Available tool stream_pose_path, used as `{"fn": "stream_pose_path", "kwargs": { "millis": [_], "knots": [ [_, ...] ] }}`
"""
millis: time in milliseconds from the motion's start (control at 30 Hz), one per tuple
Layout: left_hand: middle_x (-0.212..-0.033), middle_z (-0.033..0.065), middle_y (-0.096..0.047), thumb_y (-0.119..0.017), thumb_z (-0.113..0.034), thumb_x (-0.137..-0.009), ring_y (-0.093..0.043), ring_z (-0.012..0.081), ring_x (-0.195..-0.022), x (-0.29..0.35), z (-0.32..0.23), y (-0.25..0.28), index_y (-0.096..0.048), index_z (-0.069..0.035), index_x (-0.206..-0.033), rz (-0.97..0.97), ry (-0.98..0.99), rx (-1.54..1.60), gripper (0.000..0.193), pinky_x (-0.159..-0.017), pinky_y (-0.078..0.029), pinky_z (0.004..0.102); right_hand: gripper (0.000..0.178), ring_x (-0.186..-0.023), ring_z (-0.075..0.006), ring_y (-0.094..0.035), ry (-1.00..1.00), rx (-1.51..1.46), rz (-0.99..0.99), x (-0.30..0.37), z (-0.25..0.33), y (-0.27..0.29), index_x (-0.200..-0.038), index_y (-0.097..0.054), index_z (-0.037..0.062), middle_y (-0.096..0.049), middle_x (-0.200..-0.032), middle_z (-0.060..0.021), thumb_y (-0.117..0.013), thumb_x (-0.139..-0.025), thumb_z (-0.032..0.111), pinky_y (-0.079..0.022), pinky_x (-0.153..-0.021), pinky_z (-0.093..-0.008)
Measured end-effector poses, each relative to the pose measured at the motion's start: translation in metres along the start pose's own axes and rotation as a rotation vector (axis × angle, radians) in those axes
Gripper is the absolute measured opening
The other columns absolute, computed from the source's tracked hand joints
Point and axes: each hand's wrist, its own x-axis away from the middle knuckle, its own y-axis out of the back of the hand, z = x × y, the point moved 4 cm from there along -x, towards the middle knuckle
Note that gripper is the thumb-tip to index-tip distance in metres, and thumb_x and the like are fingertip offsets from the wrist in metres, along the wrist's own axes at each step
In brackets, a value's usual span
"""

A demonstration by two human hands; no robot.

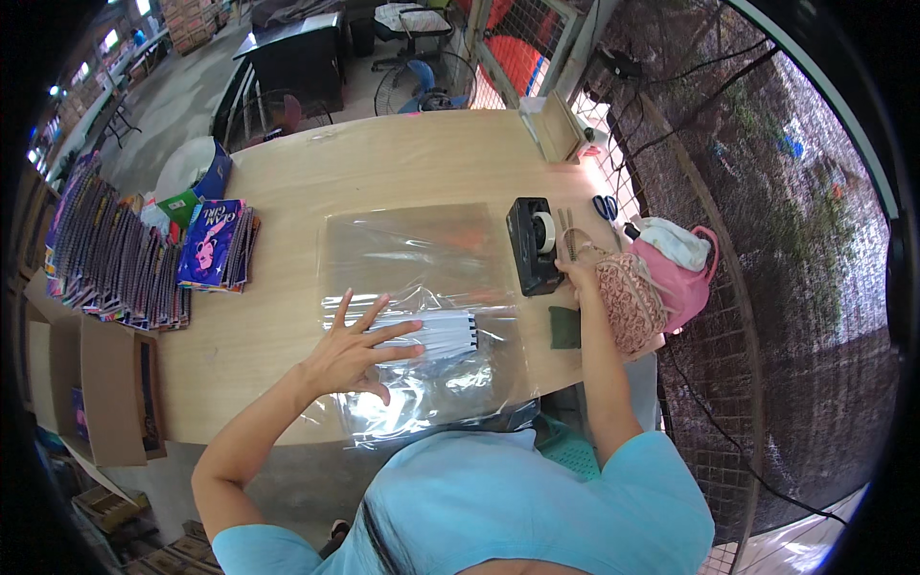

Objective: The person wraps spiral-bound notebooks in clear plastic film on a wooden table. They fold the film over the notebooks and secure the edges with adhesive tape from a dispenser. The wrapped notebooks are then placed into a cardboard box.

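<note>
My left hand (pixel 369 347), fingers spread, rests over a flat white bundle (pixel 443 333) with black marks along its right edge. The bundle lies on or within clear plastic sheets (pixel 412 249) that wrinkle and shine across the table. Further right, my right hand (pixel 581 276) reaches between a black tape dispenser (pixel 533 249) and a woven pinkish bag (pixel 628 305). Its fingertips are near thin brown strips (pixel 565 230), and whether they grip anything is unclear. A small dark green piece (pixel 564 328) lies just below that hand.
Spiral notebooks (pixel 120 254) lean in a long row at left, beside a short stack with a purple cover (pixel 213 244). An open cardboard box (pixel 110 383) adjoins the table's left edge. Scissors (pixel 605 207), a pink bag (pixel 682 278) and a wooden holder (pixel 554 129) line the right.
</note>
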Motion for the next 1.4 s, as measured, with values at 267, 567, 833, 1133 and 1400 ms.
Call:
{"fn": "stream_pose_path", "kwargs": {
  "millis": [267,567,833,1133,1400],
  "knots": [
    [-0.151,-0.0123,-0.030,-0.064,-0.071,-0.044,-0.006,0.0372,-0.144,-0.002,0.000,0.003,-0.042,-0.047,-0.136,0.005,0.004,-0.013,0.098,-0.108,0.002,0.0693,0.020,-0.074,-0.0171,-0.059,0.146,-0.093,0.118,-0.003,-0.003,-0.015,-0.087,-0.071,0.0034,-0.066,-0.083,-0.0059,-0.072,-0.081,0.022,-0.045,-0.064,-0.0321],
    [-0.151,-0.0118,-0.029,-0.062,-0.071,-0.049,-0.006,0.0370,-0.144,0.001,-0.002,0.008,-0.042,-0.046,-0.136,0.011,0.002,0.021,0.093,-0.108,-0.001,0.0701,0.012,-0.063,-0.0190,-0.059,-0.265,-0.650,-0.015,0.082,-0.027,-0.023,-0.080,-0.066,0.0023,-0.062,-0.070,-0.0039,-0.066,-0.083,0.014,-0.047,-0.064,-0.0328],
    [-0.152,-0.0110,-0.027,-0.063,-0.070,-0.052,-0.005,0.0365,-0.144,0.001,0.004,0.005,-0.041,-0.045,-0.137,-0.023,-0.052,0.017,0.091,-0.108,-0.001,0.0697,0.018,-0.061,-0.0171,-0.056,-0.521,-1.118,0.566,0.117,-0.078,-0.102,-0.083,-0.061,0.0063,-0.058,-0.067,-0.0019,-0.065,-0.087,0.023,-0.045,-0.055,-0.0299],
    [-0.152,-0.0054,-0.028,-0.073,-0.059,-0.050,-0.007,0.0367,-0.144,0.006,0.001,0.010,-0.045,-0.044,-0.134,-0.086,-0.085,0.081,0.090,-0.110,-0.001,0.0677,0.024,-0.061,-0.0251,-0.062,0.670,0.450,0.824,0.271,0.193,-0.105,-0.081,-0.068,0.0010,-0.066,-0.070,-0.0133,-0.067,-0.081,0.025,-0.048,-0.058,-0.0372],
    [-0.150,0.0034,-0.029,-0.075,-0.058,-0.054,-0.011,0.0366,-0.143,0.011,0.007,0.004,-0.050,-0.043,-0.131,-0.246,-0.142,0.141,0.082,-0.109,-0.004,0.0672,0.026,-0.069,-0.0318,-0.067,0.882,1.087,0.662,0.280,0.198,-0.150,-0.083,-0.070,0.0023,-0.067,-0.073,-0.0199,-0.074,-0.071,0.025,-0.053,-0.066,-0.0408]
  ]
}}
